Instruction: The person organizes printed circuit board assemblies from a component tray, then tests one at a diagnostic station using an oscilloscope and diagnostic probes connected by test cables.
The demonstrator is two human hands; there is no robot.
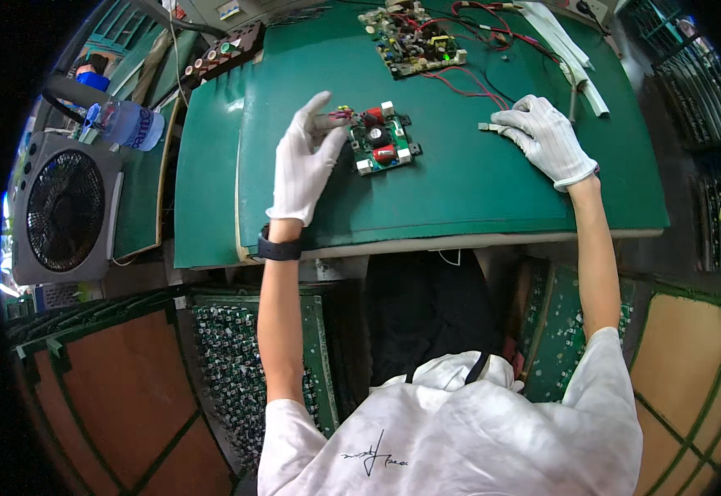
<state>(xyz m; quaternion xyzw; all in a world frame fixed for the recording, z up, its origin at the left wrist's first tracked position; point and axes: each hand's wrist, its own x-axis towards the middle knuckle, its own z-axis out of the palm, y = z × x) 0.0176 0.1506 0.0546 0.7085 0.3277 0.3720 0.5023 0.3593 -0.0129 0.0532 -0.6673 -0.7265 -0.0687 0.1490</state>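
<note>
My left hand (301,165), in a white glove, is at the left edge of a small green circuit board (381,140). Its fingers are spread, one raised; others reach toward the upper left corner, and I cannot tell if they press on it. The board lies flat and carries red parts, a round black coil and white corner sockets. To the right, my gloved right hand (546,140) pinches a small white plug connector (488,126) above the green mat. Red wires (493,97) run from near that hand up toward a larger circuit board (410,41).
Loose cables and white strips (563,50) lie at the far right of the green tabletop (460,194). A dark block with round buttons (226,51) sits at the far left. Beyond the left edge are a fan (64,211) and a water bottle (129,126). Trays of boards (236,364) stand below.
</note>
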